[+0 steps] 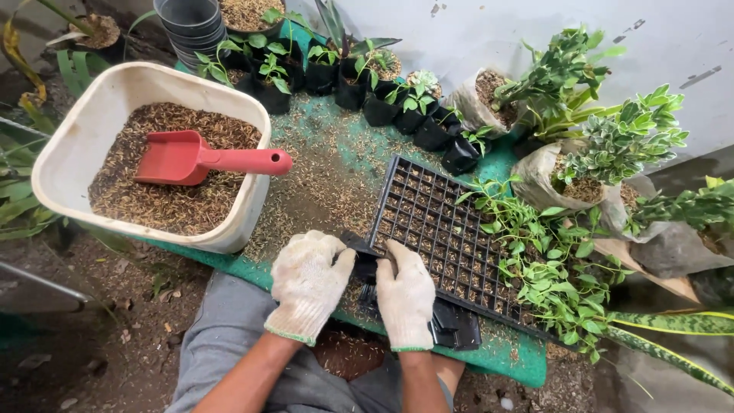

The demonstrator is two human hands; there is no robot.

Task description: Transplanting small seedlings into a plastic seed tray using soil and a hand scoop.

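Note:
My left hand [309, 284] and my right hand [406, 297] both wear pale knit gloves. Together they pinch a small black plastic grow bag [365, 268] between them, just above the green mat [514, 359]. More flat black bags [456, 329] lie under my right wrist. A black seedling tray [440, 222] with many small cells lies just beyond my fingers, with husk mix in some cells. At the left stands a cream tub [84, 130] of brown husk mix with a red scoop [200, 158] resting in it.
Small black bags with green seedlings [413, 115] line the back of the mat. Leafy cuttings [547, 268] lie over the tray's right end. Potted plants in pale bags [569, 180] stand at the right by a white wall. Stacked grey pots [191, 27] are at the top.

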